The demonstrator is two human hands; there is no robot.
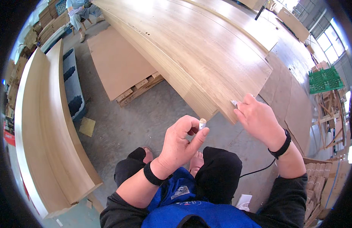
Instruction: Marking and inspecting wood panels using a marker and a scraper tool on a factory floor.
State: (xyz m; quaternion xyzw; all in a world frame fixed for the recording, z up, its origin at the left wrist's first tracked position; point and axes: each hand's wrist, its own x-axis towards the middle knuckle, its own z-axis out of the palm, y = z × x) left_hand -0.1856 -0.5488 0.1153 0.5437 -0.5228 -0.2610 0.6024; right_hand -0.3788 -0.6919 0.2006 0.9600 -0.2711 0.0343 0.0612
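My left hand (181,142) is raised in front of me, pinching a short wooden dowel (202,124) upright between thumb and forefinger. My right hand (259,119) reaches to the near edge of a stack of long light-wood panels (198,53) and presses a small pale piece (234,102), seemingly another dowel, against that edge with its fingertips. Both wrists wear black bands. Below them are my knees in black trousers and a blue apron.
More light-wood panels (46,125) stand on edge at my left. A brown board on a low pallet (119,64) lies on the concrete floor ahead. A seated person (80,13) is at the far left. A green crate (325,79) and cardboard boxes (324,186) stand to the right.
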